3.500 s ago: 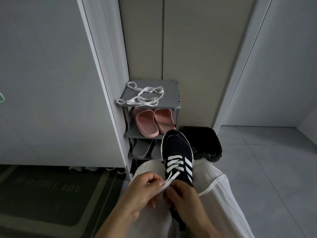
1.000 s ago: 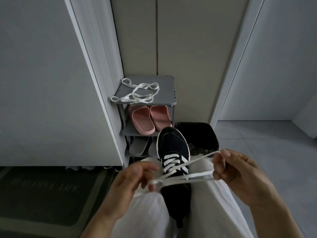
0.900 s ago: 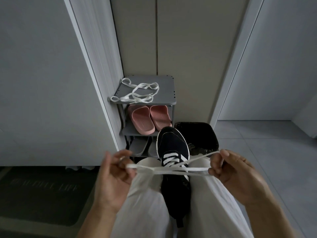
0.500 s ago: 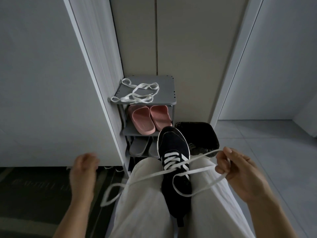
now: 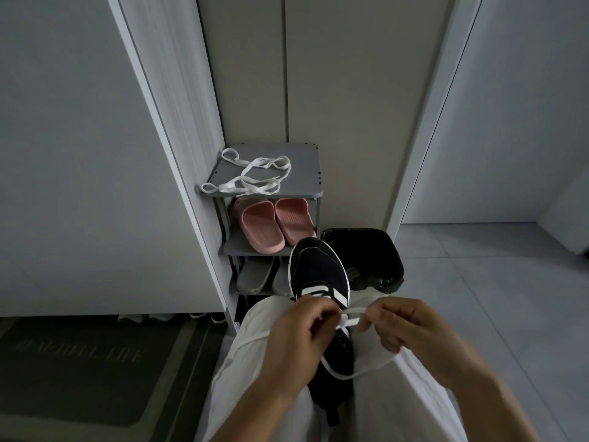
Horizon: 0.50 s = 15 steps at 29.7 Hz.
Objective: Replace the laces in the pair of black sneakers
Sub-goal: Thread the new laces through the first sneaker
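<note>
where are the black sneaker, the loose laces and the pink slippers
black sneaker [image 5: 318,269]: head view, toe cap
loose laces [image 5: 255,185]: head view, tangled middle
pink slippers [image 5: 259,224]: head view, left slipper's strap

Black sneaker [image 5: 318,269], white lace [image 5: 350,320], pink slippers [image 5: 274,224].

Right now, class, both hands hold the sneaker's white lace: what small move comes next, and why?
Probably pull apart to tighten: the left hand and right hand pinch the white lace close together over the black sneaker, with a slack loop below.
</note>
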Motion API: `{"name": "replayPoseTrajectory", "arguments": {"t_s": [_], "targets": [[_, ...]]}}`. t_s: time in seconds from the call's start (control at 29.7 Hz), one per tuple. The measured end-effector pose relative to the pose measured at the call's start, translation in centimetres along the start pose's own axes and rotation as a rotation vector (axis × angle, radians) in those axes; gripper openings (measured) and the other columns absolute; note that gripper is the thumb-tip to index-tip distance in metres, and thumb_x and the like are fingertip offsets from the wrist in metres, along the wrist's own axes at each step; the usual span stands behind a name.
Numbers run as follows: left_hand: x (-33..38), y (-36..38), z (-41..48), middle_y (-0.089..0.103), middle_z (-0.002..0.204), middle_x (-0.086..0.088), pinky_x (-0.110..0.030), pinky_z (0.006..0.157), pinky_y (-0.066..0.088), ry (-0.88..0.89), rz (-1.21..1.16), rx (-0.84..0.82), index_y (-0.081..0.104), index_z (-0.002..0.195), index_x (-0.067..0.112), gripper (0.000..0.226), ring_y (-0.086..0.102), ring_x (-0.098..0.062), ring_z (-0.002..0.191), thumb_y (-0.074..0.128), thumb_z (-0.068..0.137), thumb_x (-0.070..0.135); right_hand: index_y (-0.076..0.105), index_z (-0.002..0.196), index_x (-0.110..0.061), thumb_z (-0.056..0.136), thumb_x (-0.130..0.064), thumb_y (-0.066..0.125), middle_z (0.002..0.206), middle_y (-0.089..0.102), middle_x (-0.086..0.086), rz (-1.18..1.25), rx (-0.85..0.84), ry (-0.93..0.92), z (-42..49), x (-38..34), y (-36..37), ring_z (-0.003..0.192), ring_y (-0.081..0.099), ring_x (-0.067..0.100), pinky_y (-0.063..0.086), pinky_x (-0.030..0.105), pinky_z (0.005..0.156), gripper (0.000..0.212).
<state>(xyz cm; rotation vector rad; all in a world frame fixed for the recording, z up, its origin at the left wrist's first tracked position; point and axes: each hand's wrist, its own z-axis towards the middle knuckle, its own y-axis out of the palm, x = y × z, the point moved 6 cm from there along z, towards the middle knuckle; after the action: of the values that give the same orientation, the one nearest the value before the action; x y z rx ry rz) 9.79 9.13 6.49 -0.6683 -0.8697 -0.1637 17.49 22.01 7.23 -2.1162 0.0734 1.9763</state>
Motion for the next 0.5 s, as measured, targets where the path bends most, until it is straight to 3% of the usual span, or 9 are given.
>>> {"name": "replayPoseTrajectory", "arguments": {"t_s": [0.1, 0.2, 0.27, 0.34, 0.4, 0.44, 0.5], "targets": [[-0.2, -2.3, -0.8, 0.048, 0.085, 0.017, -0.006, 0.061, 0.039, 0.079, 0.124, 0.137, 0.051, 0.083, 0.027, 0.003, 0.05, 0.002, 0.07, 0.051, 0.082, 0.024, 0.072, 0.072, -0.018, 0.061, -0.07, 0.065, 0.05, 0.038, -0.006, -0.022, -0.066, 0.017, -0.6, 0.1, -0.2, 0.051, 0.036, 0.009, 0.034, 0.018, 0.055, 0.053], [-0.9, -5.6, -1.5, 0.043, 0.087, 0.007, -0.012, 0.059, 0.042, 0.186, 0.33, 0.276, 0.044, 0.08, 0.02, 0.006, 0.042, 0.0, 0.069, 0.049, 0.081, 0.017, 0.072, 0.072, -0.018, 0.062, -0.073, 0.063, 0.051, 0.04, -0.003, -0.068, -0.091, 0.025, -0.9, 0.0, -0.2, 0.052, 0.038, 0.009, 0.034, 0.017, 0.056, 0.057], [-3.0, -8.0, -1.6, 0.043, 0.085, 0.006, -0.015, 0.054, 0.044, 0.096, 0.402, 0.305, 0.043, 0.079, 0.019, 0.01, 0.042, -0.003, 0.062, 0.052, 0.08, 0.016, 0.071, 0.069, -0.023, 0.07, -0.064, 0.064, 0.051, 0.042, -0.003, -0.128, -0.017, 0.057, -1.1, 0.0, -1.0, 0.053, 0.038, 0.009, 0.032, 0.02, 0.059, 0.042], [-5.6, -9.0, -1.8, 0.044, 0.087, 0.005, -0.011, 0.051, 0.041, -0.115, 0.445, 0.214, 0.047, 0.082, 0.019, 0.02, 0.05, -0.005, 0.063, 0.063, 0.08, 0.009, 0.071, 0.065, -0.025, 0.086, -0.036, 0.062, 0.048, 0.044, -0.007, -0.197, 0.048, 0.123, -1.3, 0.4, -1.8, 0.051, 0.037, 0.006, 0.032, 0.02, 0.06, 0.025], [-7.0, -8.2, -2.5, 0.045, 0.104, 0.007, -0.009, 0.067, 0.04, -0.34, 0.391, 0.094, 0.05, 0.104, 0.02, 0.029, 0.056, -0.007, 0.085, 0.066, 0.082, 0.01, 0.07, 0.065, -0.024, 0.089, -0.019, 0.059, 0.045, 0.046, -0.012, -0.272, 0.057, 0.144, -1.2, 0.4, -1.4, 0.048, 0.036, 0.002, 0.032, 0.014, 0.055, 0.027], [-6.2, -7.3, -2.6, 0.044, 0.112, 0.011, -0.007, 0.076, 0.037, -0.363, 0.339, 0.047, 0.047, 0.115, 0.022, 0.037, 0.051, -0.001, 0.098, 0.064, 0.084, 0.012, 0.07, 0.067, -0.025, 0.089, -0.02, 0.059, 0.046, 0.049, -0.015, -0.318, 0.039, 0.134, -1.0, 0.2, -0.6, 0.047, 0.039, 0.001, 0.033, 0.011, 0.054, 0.026], [-2.3, -5.4, -1.8, 0.044, 0.12, 0.02, -0.001, 0.088, 0.03, -0.166, 0.244, 0.009, 0.042, 0.123, 0.031, 0.042, 0.042, 0.01, 0.11, 0.057, 0.086, 0.017, 0.069, 0.069, -0.033, 0.088, -0.032, 0.059, 0.056, 0.059, -0.02, -0.433, -0.006, 0.096, -0.3, -0.3, 1.4, 0.054, 0.049, -0.004, 0.036, 0.009, 0.058, 0.021]]}}
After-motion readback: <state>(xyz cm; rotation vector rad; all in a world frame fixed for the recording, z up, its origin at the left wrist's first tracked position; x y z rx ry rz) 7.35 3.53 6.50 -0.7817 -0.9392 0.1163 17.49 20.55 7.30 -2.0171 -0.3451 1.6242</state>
